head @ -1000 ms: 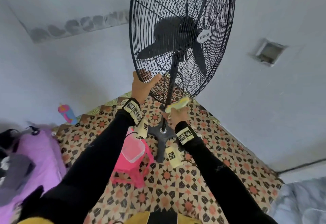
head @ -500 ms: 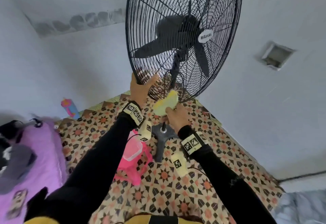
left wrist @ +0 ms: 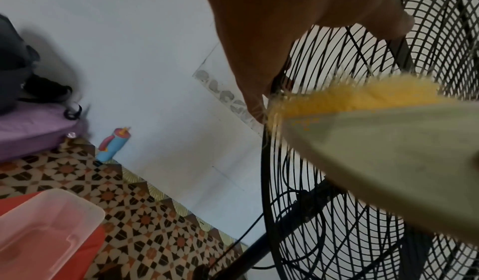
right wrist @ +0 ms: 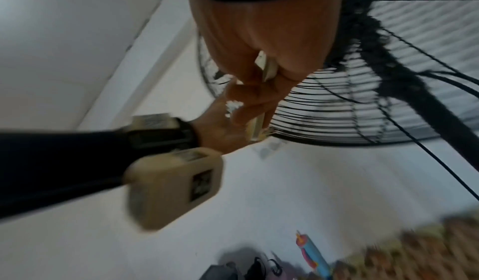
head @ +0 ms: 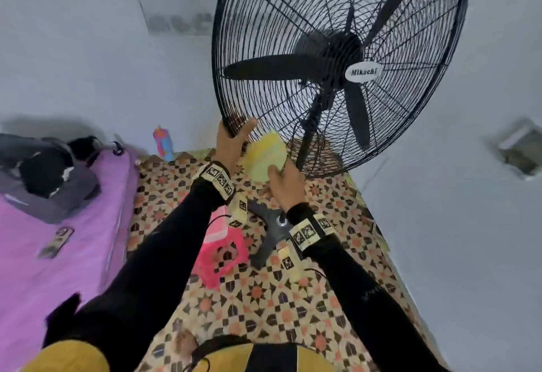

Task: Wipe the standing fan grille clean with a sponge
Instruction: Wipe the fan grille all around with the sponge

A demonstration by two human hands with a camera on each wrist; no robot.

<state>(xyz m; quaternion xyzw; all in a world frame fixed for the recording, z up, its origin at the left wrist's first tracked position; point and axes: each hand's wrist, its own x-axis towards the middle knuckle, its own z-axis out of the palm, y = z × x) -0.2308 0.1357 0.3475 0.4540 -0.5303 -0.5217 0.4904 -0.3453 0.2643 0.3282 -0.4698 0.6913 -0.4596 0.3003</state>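
My left hand (head: 231, 143) grips the lower-left rim of the fan grille (head: 337, 60), thumb hooked over the wires, steadying it. My right hand (head: 286, 185) pinches the yellow sponge (head: 265, 156), fingers curled behind it, flat against the grille's bottom edge just right of my left thumb. The uncleaned wires lie up and to the right of the sponge, so I judge the right hand is the one to sweep along the rim

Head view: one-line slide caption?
Left hand grips the fan grille rim; right hand presses yellow sponge against it.
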